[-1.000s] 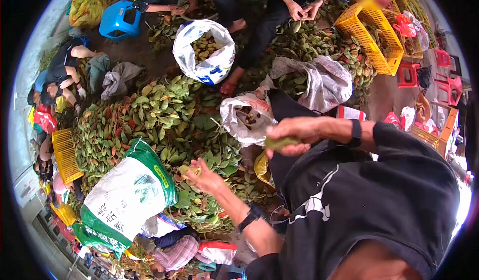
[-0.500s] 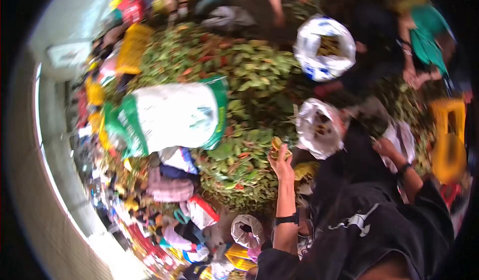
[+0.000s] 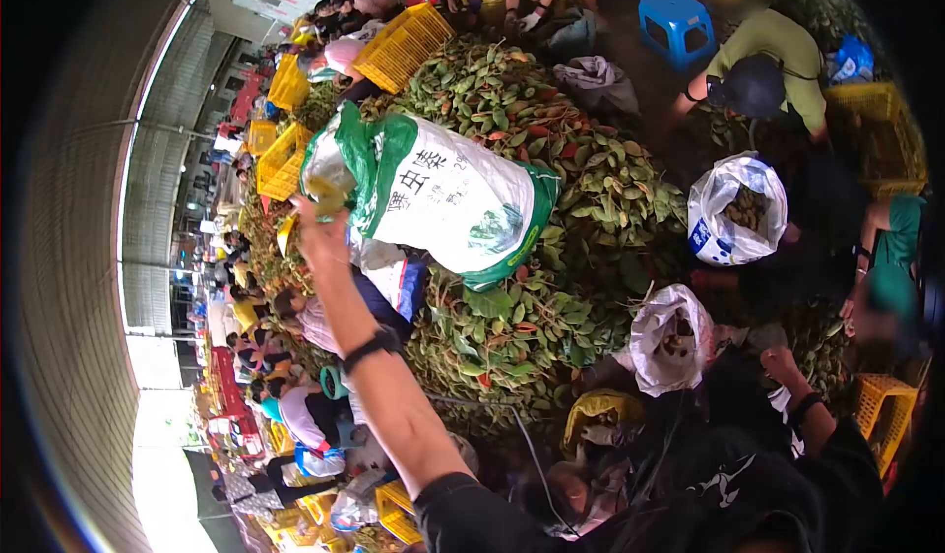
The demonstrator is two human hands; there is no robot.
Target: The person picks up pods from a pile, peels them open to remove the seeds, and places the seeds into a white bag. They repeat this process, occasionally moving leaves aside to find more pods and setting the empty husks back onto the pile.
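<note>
My left hand (image 3: 317, 240) is stretched far out to the left at arm's length, with a black watch on the wrist. It grips a yellow-green pod shell (image 3: 328, 198) beside the big white-and-green sack (image 3: 443, 198). My right hand (image 3: 783, 364), with a black band on its wrist, stays low next to a small open white bag (image 3: 661, 325) that holds brown nuts. Its fingers are curled, and what they hold is hidden. A large heap of green and red pods (image 3: 551, 159) lies between the two hands.
A second white bag of nuts (image 3: 736, 208) stands at the right near a person in a green shirt (image 3: 778, 56). Yellow crates (image 3: 402, 46) and a blue stool (image 3: 677, 16) lie at the far side. Other people sit along the left aisle. Another yellow crate (image 3: 886, 410) is at the right.
My head has swung left, so the view has turned. The left arm has reached out further to the left with the shell, and the right hand has dropped beside the small white bag.
</note>
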